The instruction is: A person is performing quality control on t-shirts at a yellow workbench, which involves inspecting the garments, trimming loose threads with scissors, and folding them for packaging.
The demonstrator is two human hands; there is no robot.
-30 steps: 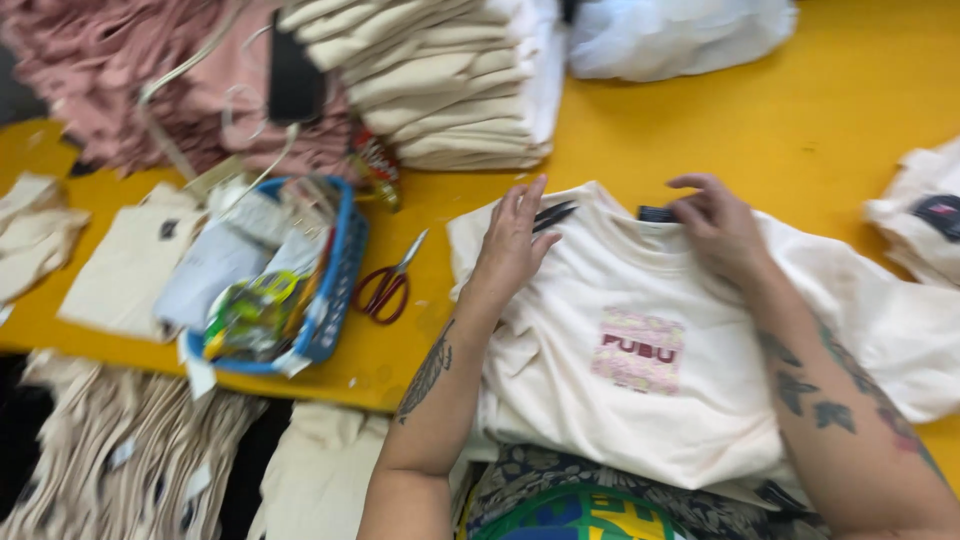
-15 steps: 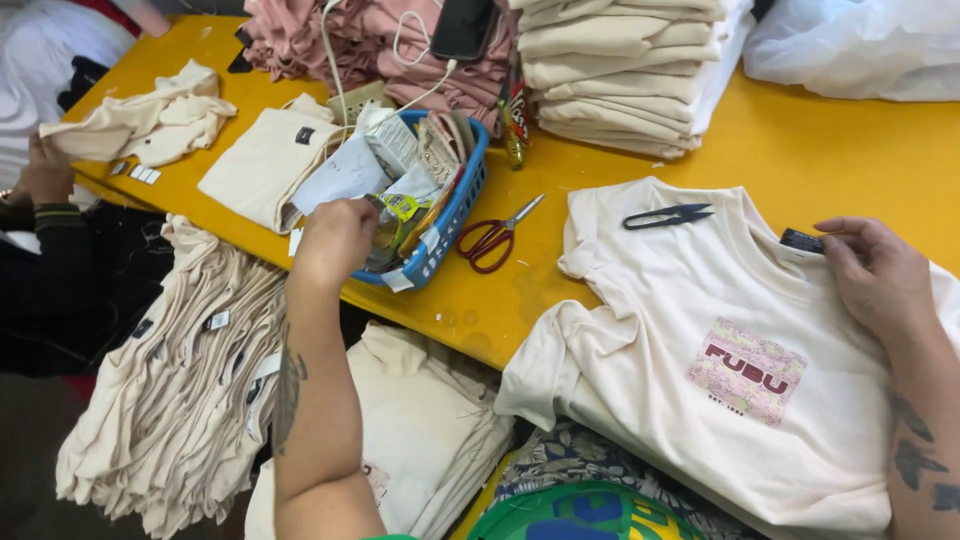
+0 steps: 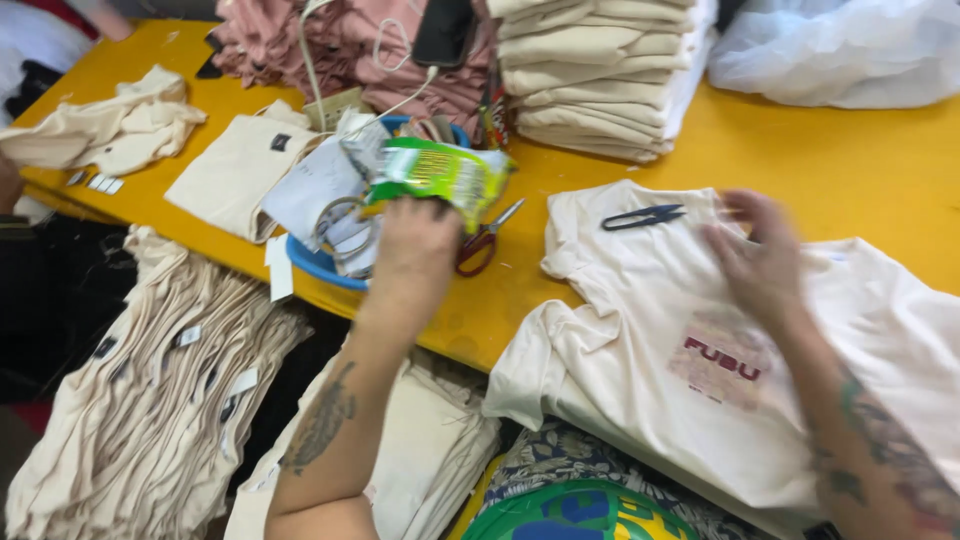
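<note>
Since half a second ago my left hand (image 3: 415, 245) has come up out of the blue basket (image 3: 312, 262) with a green and yellow crinkly packet (image 3: 440, 172), which now sits just above my knuckles, over the basket's near rim

Head view, only one here:
- left hand clenched on the packet's lower edge, fingers wrapped, thumb hidden behind it
- packet looks light, thin film, likely slippery and easy to crush; I judge a pinch along the sealed edge safer than squeezing the belly
- red-handled scissors (image 3: 484, 243) lie just right of this grip, on the yellow table (image 3: 860, 165)
- right hand (image 3: 762, 258) blurred, fingers spread, pressing flat on the cream T-shirt (image 3: 640, 320) well to the right of the packet; nothing grasped that I can see
- black thread snips (image 3: 642, 215) rest on the shirt, just left of the right hand
- shirt soft and limp, will drag and fold if pulled by one corner
- stack of folded cream garments (image 3: 590, 75) beyond the packet
</note>
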